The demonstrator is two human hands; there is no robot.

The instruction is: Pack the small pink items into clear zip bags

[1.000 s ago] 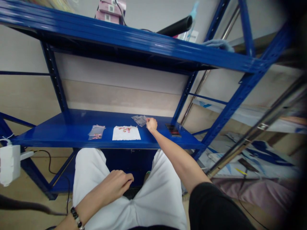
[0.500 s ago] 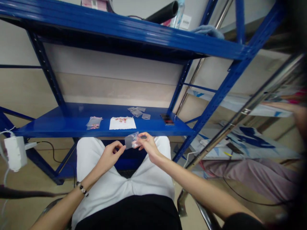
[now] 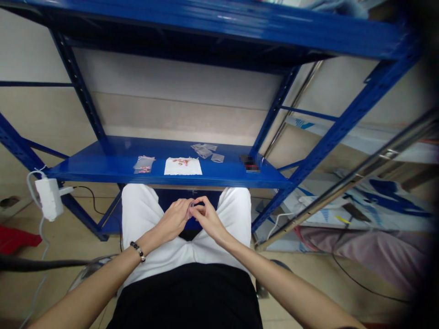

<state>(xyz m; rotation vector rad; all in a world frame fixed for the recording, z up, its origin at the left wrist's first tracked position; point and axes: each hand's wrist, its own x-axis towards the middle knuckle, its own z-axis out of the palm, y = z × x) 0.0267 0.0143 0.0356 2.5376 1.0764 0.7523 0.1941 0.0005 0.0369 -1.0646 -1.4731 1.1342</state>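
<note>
My left hand and my right hand meet above my lap, their fingertips pinched together on a small clear plastic bag. Most of the bag is hidden by my fingers, and a pinkish bit shows inside it. A beaded bracelet circles my left wrist. On the blue steel shelf, out of reach of both fingertips, lie a clear bag of pink pieces, a white paper sheet with small red-pink pieces, several small clear bags and a blurred dark object.
White trousers cover my knees below the shelf. A white power adapter with cables hangs at the left upright. A steel pole and printed banners lie at the right. A red cloth lies on the floor.
My left hand has closed in and joined my right hand on the small bag. Both hands have drawn together over my lap, and the view has tilted further down.
</note>
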